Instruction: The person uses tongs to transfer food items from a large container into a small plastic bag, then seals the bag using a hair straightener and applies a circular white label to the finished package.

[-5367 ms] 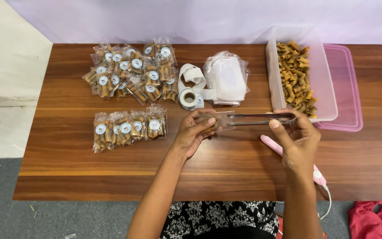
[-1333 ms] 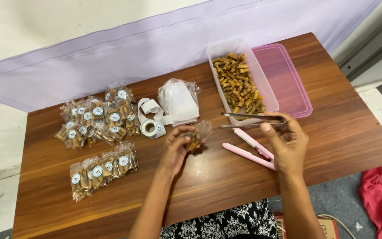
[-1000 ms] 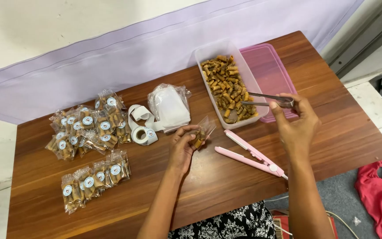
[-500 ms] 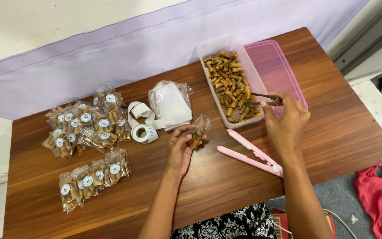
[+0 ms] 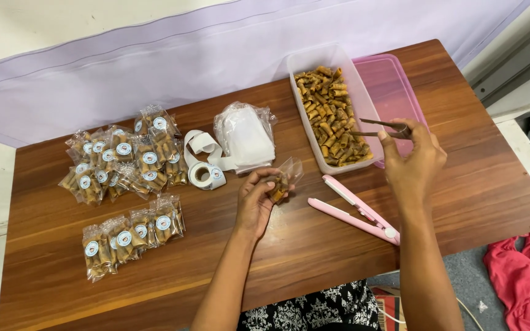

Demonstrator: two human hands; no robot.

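My left hand [image 5: 256, 202] holds a small clear plastic bag [image 5: 284, 178] with a few brown snack sticks inside, its mouth pointing up and right. My right hand [image 5: 413, 160] grips metal tongs [image 5: 376, 128] whose tips reach over the clear plastic container [image 5: 320, 61] of brown snack sticks [image 5: 329, 113]. The tongs' tips hover just above the sticks near the container's right side; whether they pinch a stick is unclear.
A pink lid [image 5: 394, 92] lies under the container's right side. A pink heat sealer [image 5: 357, 208] rests on the wooden table [image 5: 314, 257]. Sticker roll [image 5: 207, 162], stack of empty bags [image 5: 245, 136] and two groups of filled labelled packets [image 5: 124, 162], [image 5: 131, 236] lie left. Red cloth [image 5: 526, 282] on floor.
The view has shifted and tilted. My right hand carried the tongs from above the table middle up to the snack container. My left hand stayed put with the bag.
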